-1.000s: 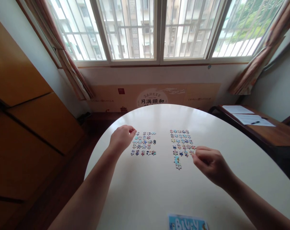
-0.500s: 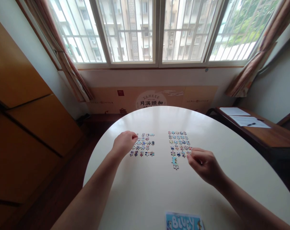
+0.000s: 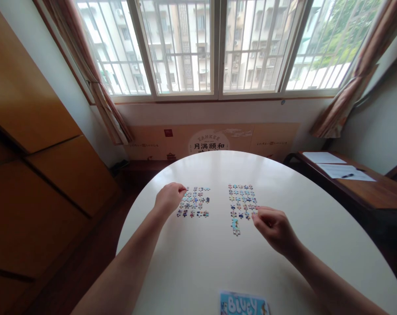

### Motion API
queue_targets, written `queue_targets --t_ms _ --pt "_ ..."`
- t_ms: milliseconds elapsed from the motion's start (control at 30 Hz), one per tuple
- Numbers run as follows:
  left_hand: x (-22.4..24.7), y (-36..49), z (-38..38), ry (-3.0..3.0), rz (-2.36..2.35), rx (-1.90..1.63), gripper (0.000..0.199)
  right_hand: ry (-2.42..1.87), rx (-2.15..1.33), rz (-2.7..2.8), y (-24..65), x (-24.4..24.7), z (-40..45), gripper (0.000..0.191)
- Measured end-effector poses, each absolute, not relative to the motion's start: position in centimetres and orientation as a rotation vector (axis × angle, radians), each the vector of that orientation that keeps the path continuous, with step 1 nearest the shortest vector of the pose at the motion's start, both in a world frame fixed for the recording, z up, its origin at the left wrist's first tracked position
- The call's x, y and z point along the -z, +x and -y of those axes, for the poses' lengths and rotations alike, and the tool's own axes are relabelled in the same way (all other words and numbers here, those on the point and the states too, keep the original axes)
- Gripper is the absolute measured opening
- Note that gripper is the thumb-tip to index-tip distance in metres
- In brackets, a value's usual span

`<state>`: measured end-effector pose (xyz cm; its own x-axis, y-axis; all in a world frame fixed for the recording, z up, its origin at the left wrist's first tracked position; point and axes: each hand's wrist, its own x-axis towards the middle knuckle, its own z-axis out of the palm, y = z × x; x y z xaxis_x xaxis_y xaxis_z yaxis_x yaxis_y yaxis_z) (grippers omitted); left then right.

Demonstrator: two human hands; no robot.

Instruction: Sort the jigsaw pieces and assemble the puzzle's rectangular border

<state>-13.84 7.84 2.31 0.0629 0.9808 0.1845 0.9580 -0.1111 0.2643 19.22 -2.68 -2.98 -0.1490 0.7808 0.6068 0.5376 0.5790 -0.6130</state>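
My left hand (image 3: 170,197) is closed at the left edge of the left group of puzzle pieces (image 3: 195,200); whatever its fingertips may hold is too small to make out. At the lower right corner of the right group of puzzle pieces (image 3: 243,193), my right hand (image 3: 273,225) is closed too, thumb and forefinger together, and I cannot make out anything in it. Both groups lie in loose rows on the white round table (image 3: 198,262). Below the right group sits a small joined bit of puzzle (image 3: 235,227) in light blue.
A blue box marked Bluey (image 3: 244,304) lies at the table's near edge. To the right, a brown side table (image 3: 365,188) bears paper sheets (image 3: 346,171) and a pen. Curtained windows and a printed panel (image 3: 165,142) are beyond; wooden cabinets stand left.
The camera view has shifted slightly, so the window and table sit lower. Both hands stay closed beside the same groups, with the right hand slightly nearer the right group's lower edge.
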Motion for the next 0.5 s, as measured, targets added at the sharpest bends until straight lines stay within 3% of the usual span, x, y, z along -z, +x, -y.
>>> queue_targets --t_ms 500 --pt "-0.4 -15.2 -9.7 2.151 -2.029 -0.910 0.027 -1.129 -0.326 1.745 20.0 2.6 2.4 0.044"
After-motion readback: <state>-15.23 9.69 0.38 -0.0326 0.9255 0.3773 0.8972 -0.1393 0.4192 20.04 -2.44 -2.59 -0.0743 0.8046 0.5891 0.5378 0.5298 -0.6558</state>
